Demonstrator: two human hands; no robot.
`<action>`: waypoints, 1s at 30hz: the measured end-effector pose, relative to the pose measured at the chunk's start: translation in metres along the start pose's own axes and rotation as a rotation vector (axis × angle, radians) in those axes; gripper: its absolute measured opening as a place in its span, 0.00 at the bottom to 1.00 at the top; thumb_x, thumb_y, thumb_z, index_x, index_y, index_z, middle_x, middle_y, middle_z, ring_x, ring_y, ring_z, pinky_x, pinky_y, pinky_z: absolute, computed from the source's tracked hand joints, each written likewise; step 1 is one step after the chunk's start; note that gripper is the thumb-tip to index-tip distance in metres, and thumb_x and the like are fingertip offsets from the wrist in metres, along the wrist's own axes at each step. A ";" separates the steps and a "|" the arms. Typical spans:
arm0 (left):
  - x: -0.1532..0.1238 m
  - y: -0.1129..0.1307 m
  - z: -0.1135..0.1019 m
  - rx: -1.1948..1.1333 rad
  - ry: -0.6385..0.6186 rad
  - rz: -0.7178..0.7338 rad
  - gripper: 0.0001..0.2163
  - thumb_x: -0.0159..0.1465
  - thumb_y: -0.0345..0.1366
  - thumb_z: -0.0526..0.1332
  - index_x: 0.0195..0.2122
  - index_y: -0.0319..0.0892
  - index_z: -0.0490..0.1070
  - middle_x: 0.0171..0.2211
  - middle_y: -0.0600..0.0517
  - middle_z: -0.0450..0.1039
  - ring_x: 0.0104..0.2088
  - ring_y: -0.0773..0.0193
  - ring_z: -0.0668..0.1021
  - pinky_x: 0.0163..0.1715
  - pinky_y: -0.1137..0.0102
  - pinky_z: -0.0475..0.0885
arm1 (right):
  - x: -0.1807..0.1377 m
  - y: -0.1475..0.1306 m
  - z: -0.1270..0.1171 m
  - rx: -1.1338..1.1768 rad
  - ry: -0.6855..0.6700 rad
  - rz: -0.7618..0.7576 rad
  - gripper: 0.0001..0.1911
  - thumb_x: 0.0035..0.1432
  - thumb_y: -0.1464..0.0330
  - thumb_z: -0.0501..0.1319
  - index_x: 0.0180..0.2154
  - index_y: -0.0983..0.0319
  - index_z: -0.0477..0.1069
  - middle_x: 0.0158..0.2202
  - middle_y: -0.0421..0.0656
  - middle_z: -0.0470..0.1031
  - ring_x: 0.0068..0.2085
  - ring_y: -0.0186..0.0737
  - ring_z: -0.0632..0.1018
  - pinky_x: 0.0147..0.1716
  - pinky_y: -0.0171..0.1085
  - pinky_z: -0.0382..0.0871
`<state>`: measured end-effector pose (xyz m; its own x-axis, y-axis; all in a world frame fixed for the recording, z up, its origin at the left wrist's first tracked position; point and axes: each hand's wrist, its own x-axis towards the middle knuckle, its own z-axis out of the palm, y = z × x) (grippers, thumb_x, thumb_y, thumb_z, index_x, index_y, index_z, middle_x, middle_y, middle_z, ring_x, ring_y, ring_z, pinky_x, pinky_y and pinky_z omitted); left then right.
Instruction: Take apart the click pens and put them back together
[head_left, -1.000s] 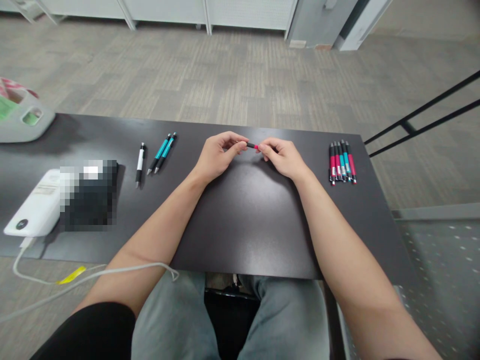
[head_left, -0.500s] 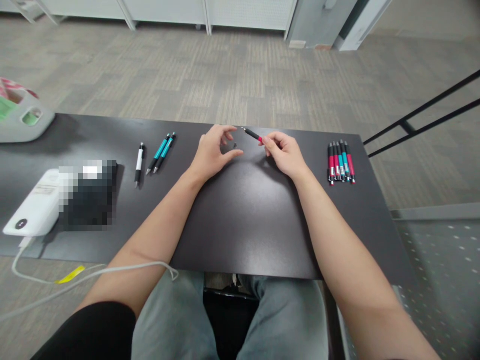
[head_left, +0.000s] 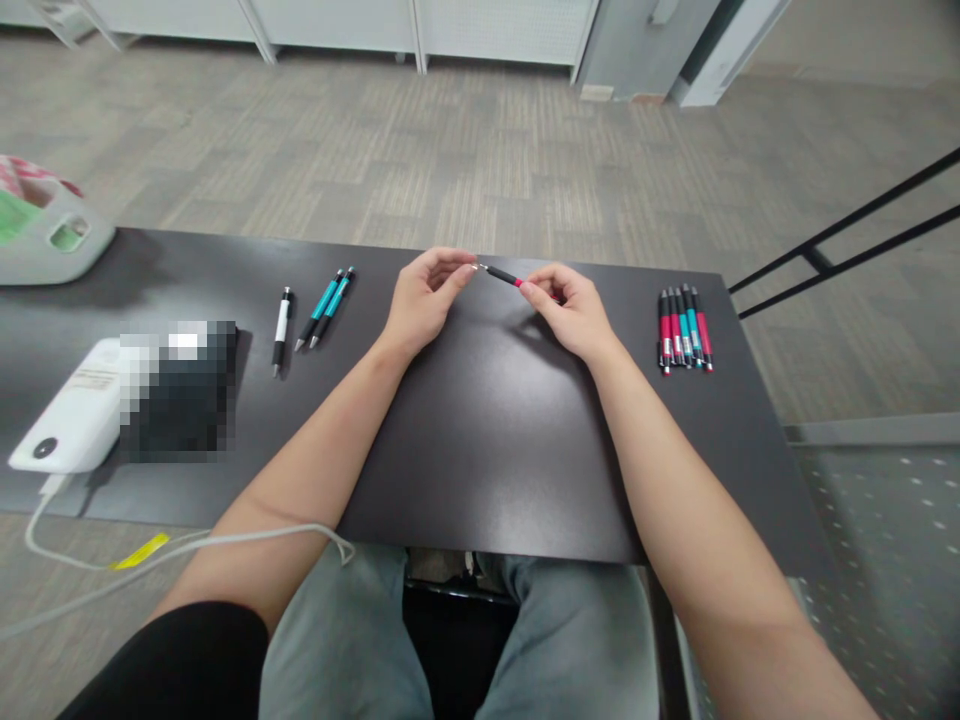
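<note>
My right hand (head_left: 564, 308) pinches a red pen with a black grip (head_left: 501, 274), its bare tip pointing left. My left hand (head_left: 429, 298) is closed, thumb against fingertips, right by that tip. Something tiny and shiny shows at the left fingertips, too small to name. A narrow gap seems to part it from the pen tip. To the left lie two teal pens (head_left: 331, 308) side by side and a white pen with black ends (head_left: 281, 331). At the right, several red and teal pens (head_left: 685, 328) rest in a row.
A white power bank (head_left: 71, 405) with a pale cable (head_left: 225, 540) lies at the left, beside a blurred-out dark object (head_left: 184, 400). A whitish basket (head_left: 82, 250) stands at the far left corner. The dark table (head_left: 487, 450) ends just beyond my hands.
My left thumb and fingers have closed together near the pen tip. A small dark piece earlier seen between them no longer shows. The red pen has shifted slightly left.
</note>
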<state>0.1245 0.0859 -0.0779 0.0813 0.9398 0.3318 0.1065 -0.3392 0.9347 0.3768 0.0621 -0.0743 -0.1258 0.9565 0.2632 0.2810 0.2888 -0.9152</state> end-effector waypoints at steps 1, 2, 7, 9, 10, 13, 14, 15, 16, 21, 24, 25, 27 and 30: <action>0.001 0.001 0.001 -0.042 0.025 -0.016 0.20 0.69 0.57 0.79 0.47 0.46 0.84 0.47 0.45 0.88 0.49 0.54 0.88 0.55 0.61 0.82 | 0.000 -0.001 0.000 0.006 -0.001 0.001 0.38 0.59 0.26 0.74 0.39 0.54 0.78 0.32 0.39 0.73 0.34 0.42 0.71 0.38 0.44 0.70; 0.002 0.002 0.001 -0.067 0.042 -0.024 0.23 0.68 0.59 0.80 0.47 0.46 0.83 0.47 0.44 0.88 0.49 0.54 0.88 0.55 0.61 0.83 | 0.000 -0.001 0.000 0.012 -0.002 0.002 0.38 0.59 0.26 0.74 0.39 0.54 0.78 0.32 0.39 0.74 0.34 0.42 0.71 0.38 0.45 0.70; 0.000 0.003 0.002 -0.123 0.001 -0.025 0.28 0.63 0.64 0.83 0.45 0.45 0.84 0.46 0.44 0.88 0.49 0.54 0.89 0.55 0.60 0.84 | -0.001 -0.003 0.000 0.045 -0.014 -0.032 0.36 0.59 0.29 0.77 0.40 0.54 0.79 0.32 0.39 0.75 0.34 0.43 0.72 0.41 0.45 0.72; -0.001 0.003 0.002 -0.132 -0.036 -0.008 0.30 0.60 0.66 0.83 0.45 0.45 0.85 0.46 0.44 0.89 0.48 0.53 0.89 0.55 0.60 0.84 | -0.001 -0.003 -0.001 0.041 -0.011 -0.030 0.35 0.59 0.30 0.77 0.40 0.54 0.80 0.33 0.40 0.76 0.35 0.43 0.74 0.42 0.45 0.73; -0.001 0.003 0.002 -0.131 -0.046 -0.002 0.31 0.59 0.67 0.83 0.44 0.45 0.85 0.46 0.43 0.89 0.48 0.53 0.89 0.55 0.59 0.84 | -0.001 -0.003 -0.001 0.036 -0.010 -0.023 0.35 0.59 0.30 0.77 0.40 0.54 0.80 0.33 0.40 0.77 0.36 0.44 0.74 0.43 0.45 0.73; -0.002 0.004 0.003 -0.108 -0.049 -0.019 0.31 0.59 0.68 0.83 0.43 0.45 0.85 0.45 0.44 0.89 0.48 0.53 0.89 0.55 0.59 0.84 | -0.002 -0.001 -0.002 0.030 -0.013 -0.013 0.33 0.58 0.33 0.79 0.40 0.54 0.81 0.35 0.40 0.80 0.37 0.45 0.77 0.45 0.46 0.75; -0.002 0.005 0.004 -0.094 -0.047 -0.029 0.30 0.60 0.68 0.82 0.43 0.45 0.85 0.45 0.43 0.88 0.47 0.53 0.89 0.54 0.60 0.84 | -0.002 -0.001 -0.002 0.030 -0.016 -0.016 0.32 0.58 0.34 0.80 0.41 0.54 0.81 0.36 0.41 0.81 0.38 0.46 0.77 0.45 0.46 0.75; -0.002 0.005 0.004 -0.079 -0.046 -0.034 0.30 0.61 0.68 0.82 0.43 0.45 0.85 0.45 0.43 0.88 0.47 0.53 0.89 0.54 0.60 0.84 | -0.002 -0.001 -0.002 0.028 -0.018 -0.022 0.31 0.59 0.35 0.81 0.41 0.54 0.82 0.36 0.41 0.82 0.38 0.46 0.78 0.45 0.46 0.76; -0.003 0.006 0.004 -0.066 -0.046 -0.032 0.30 0.62 0.68 0.81 0.44 0.44 0.85 0.45 0.43 0.88 0.47 0.54 0.89 0.53 0.61 0.84 | -0.002 0.000 -0.003 0.023 -0.018 -0.029 0.30 0.59 0.37 0.81 0.42 0.54 0.83 0.37 0.41 0.83 0.39 0.46 0.79 0.45 0.45 0.76; -0.004 0.006 0.002 -0.055 -0.080 0.006 0.32 0.62 0.70 0.80 0.44 0.43 0.86 0.44 0.42 0.88 0.45 0.54 0.88 0.51 0.61 0.83 | -0.001 0.000 -0.005 -0.068 -0.037 -0.019 0.28 0.69 0.38 0.74 0.39 0.56 0.85 0.33 0.42 0.82 0.36 0.45 0.78 0.41 0.44 0.73; -0.004 0.005 0.000 -0.054 -0.085 0.035 0.29 0.63 0.67 0.81 0.45 0.44 0.88 0.44 0.43 0.89 0.45 0.53 0.89 0.51 0.61 0.84 | -0.001 0.001 -0.005 -0.093 -0.074 -0.014 0.32 0.73 0.35 0.69 0.37 0.56 0.84 0.29 0.41 0.77 0.33 0.44 0.76 0.38 0.43 0.69; -0.004 0.004 0.000 -0.048 -0.083 0.043 0.28 0.64 0.65 0.81 0.45 0.44 0.88 0.45 0.44 0.90 0.46 0.53 0.89 0.51 0.60 0.84 | -0.001 0.002 -0.005 -0.073 -0.074 -0.021 0.31 0.72 0.35 0.70 0.39 0.56 0.84 0.29 0.40 0.77 0.33 0.43 0.75 0.38 0.43 0.69; -0.004 0.003 -0.001 -0.036 -0.086 0.048 0.24 0.65 0.60 0.81 0.46 0.44 0.88 0.46 0.44 0.90 0.46 0.53 0.89 0.51 0.60 0.84 | -0.002 0.003 -0.004 -0.024 -0.059 -0.038 0.30 0.66 0.36 0.76 0.42 0.55 0.83 0.31 0.39 0.79 0.33 0.42 0.76 0.38 0.42 0.69; -0.005 0.002 -0.002 -0.033 -0.095 0.056 0.18 0.68 0.53 0.80 0.47 0.44 0.88 0.46 0.45 0.90 0.47 0.53 0.89 0.52 0.61 0.84 | -0.002 0.005 -0.004 -0.031 -0.057 -0.040 0.29 0.64 0.37 0.78 0.42 0.56 0.82 0.34 0.40 0.82 0.35 0.43 0.77 0.39 0.42 0.70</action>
<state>0.1227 0.0811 -0.0775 0.1804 0.9107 0.3717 0.0661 -0.3883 0.9192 0.3818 0.0621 -0.0780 -0.1914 0.9406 0.2804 0.3041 0.3285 -0.8942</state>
